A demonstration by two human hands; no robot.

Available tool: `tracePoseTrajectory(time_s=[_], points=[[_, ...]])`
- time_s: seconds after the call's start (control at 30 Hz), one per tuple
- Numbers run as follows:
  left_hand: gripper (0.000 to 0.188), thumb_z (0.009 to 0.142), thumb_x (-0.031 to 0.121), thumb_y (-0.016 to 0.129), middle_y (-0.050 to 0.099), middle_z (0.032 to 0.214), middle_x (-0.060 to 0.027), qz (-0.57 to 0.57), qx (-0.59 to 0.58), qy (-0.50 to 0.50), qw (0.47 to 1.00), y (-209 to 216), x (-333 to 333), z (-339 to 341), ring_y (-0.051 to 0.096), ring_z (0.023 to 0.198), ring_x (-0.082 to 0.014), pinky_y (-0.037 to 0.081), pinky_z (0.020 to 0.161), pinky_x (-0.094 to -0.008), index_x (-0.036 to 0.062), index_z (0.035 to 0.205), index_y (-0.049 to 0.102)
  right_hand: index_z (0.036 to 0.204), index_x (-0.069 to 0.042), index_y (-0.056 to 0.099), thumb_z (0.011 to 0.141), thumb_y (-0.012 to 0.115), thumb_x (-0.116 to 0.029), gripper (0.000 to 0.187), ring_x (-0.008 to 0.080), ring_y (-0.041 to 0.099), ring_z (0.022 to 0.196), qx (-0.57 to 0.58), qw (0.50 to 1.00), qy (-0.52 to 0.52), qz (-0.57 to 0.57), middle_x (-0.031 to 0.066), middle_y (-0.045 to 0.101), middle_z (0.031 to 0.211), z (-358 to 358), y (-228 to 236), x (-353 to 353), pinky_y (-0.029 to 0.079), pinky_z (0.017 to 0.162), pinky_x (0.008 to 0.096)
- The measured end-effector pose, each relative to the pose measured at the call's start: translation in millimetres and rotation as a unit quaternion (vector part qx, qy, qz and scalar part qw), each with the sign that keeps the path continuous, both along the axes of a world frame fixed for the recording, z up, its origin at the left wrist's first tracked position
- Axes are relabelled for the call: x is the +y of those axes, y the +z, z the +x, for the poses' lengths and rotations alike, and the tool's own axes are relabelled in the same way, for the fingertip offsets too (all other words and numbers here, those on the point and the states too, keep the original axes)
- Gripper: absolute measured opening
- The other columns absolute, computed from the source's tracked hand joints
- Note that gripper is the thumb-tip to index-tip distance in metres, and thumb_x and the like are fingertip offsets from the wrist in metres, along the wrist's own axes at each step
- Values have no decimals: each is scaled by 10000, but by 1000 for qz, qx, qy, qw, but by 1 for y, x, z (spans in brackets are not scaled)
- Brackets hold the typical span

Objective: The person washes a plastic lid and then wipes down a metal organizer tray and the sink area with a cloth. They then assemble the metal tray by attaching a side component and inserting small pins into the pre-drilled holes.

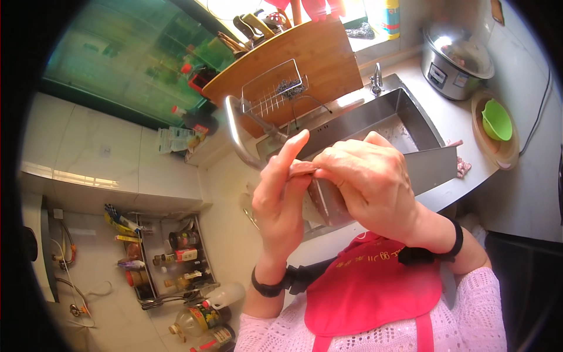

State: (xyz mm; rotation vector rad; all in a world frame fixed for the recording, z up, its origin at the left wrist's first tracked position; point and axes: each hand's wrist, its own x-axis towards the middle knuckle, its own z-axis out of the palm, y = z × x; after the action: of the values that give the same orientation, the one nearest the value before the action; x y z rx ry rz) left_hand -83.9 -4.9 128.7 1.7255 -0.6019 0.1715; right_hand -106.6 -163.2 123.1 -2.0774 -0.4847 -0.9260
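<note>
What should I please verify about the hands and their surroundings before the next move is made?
1. Left hand on the small pinkish piece: ok, the fingers hold it.
2. Right hand on the same piece: ok, its fingertips are at the piece's right end.
3. A hand free for something else: not ok, both are occupied.
4. Sleeves away from the fingers: ok, they sit well back, near the elbows.
5. Sink nearby: ok, it seems within easy reach.
6. Water off at the curved metal tap: cannot tell, the left hand is in the way.
</note>
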Motion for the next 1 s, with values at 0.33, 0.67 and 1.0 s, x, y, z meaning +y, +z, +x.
tracePoseTrajectory(time_s=[0.33, 0.67, 1.0], points=[[666, 993, 533, 323, 519, 1305, -125, 147, -120, -2, 982, -11, 25, 19, 473, 1208, -231, 299, 1056, -370, 25, 1416, 407, 947, -40, 634, 993, 494, -172, 197, 70, 519, 660, 172, 937, 77, 294, 6, 580, 715, 5, -20, -22, 380, 605, 249], [599, 979, 517, 391, 582, 1108, -39, -170, 162, -66, 970, -44, 29, -11, 535, 1035, -118, 400, 917, -270, 26, 1316, 455, 1277, -87, 522, 1013, 457, -276, 331, 110, 631, 954, 202, 739, 214, 606, 31, 638, 1085, 17, -72, -70, 532, 823, 271], [202, 1007, 136, 480, 613, 901, 13, -168, 155, 23, 973, -55, 12, -14, 516, 847, -56, 430, 765, -214, -8, 1067, 610, 1275, -61, 484, 1028, 397, -359, 397, 135, 542, 1066, 315, 736, 180, 571, 66, 573, 1133, -1, -96, -74, 425, 935, 303]])
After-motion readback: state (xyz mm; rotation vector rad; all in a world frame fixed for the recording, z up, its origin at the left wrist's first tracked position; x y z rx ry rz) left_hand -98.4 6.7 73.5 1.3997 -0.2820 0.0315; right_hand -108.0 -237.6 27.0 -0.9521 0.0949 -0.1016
